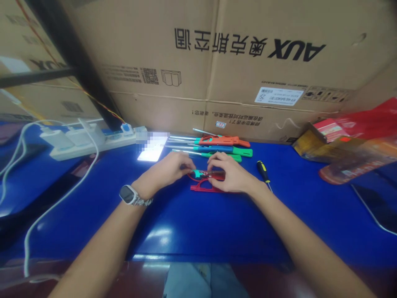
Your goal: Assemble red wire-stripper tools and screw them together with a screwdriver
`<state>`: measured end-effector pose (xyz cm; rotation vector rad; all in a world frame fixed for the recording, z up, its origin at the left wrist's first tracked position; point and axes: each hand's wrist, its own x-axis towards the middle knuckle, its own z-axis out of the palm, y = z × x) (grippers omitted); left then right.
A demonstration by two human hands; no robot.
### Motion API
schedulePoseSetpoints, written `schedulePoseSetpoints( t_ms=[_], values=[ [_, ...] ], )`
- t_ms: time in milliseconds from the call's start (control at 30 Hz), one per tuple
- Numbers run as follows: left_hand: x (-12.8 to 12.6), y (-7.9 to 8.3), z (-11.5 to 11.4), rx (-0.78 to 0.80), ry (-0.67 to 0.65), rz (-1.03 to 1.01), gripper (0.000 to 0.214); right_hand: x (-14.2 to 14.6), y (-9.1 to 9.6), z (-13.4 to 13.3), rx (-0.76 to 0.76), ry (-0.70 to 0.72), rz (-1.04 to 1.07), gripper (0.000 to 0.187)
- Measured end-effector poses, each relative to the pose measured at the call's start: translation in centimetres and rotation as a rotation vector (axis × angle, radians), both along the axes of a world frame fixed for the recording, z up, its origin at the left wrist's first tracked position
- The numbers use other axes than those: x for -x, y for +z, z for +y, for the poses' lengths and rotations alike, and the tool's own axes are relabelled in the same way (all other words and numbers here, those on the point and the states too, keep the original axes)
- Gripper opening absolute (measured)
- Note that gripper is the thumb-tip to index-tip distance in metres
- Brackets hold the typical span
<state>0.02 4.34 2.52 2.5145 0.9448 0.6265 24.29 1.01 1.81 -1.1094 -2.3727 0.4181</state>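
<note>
A red long-nosed lighter (198, 188) lies on the blue table, its casing apparently opened, with a teal piece (197, 174) and some inner parts showing. My left hand (175, 167) is closed in a pinch at the lighter's left end, by the teal piece. Over the right part of the lighter curls my right hand (228, 173), its fingers gripping the body and a dark brown part. My fingers hide much of the inside. Just behind lie several long-nosed lighters, among them an orange lighter (223, 141) and a green lighter (242, 152). A yellow-and-black screwdriver (262, 170) rests right of my right hand.
A lit phone (151, 153) lies behind my left hand. At the left stands a white power strip (66, 153) with plugs and a trailing cable (57, 207). A cardboard wall (198, 91) closes off the back. Red and yellow packets (350, 140) occupy the right.
</note>
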Motion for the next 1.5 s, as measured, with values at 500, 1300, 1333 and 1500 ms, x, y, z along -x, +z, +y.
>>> schedulePoseSetpoints(
  t_ms=[500,1300,1333,1500],
  values=[
    [-0.6,-0.6,0.2,0.034,-0.012,0.043,0.013,0.3,-0.4,0.5,0.164,0.064,0.005,0.008],
    [-1.1,-0.6,-0.1,0.203,0.052,-0.067,0.008,0.5,-0.2,0.7,0.278,0.001,0.098,0.020],
    [-1.1,-0.5,-0.1,0.218,0.061,-0.068,0.008,0.5,-0.1,0.6,0.273,-0.002,0.090,0.020],
    [-1.2,-0.3,-0.2,0.250,0.073,-0.060,0.009,1.3,-0.4,-0.2,0.135,0.003,0.101,0.019]
  ],
)
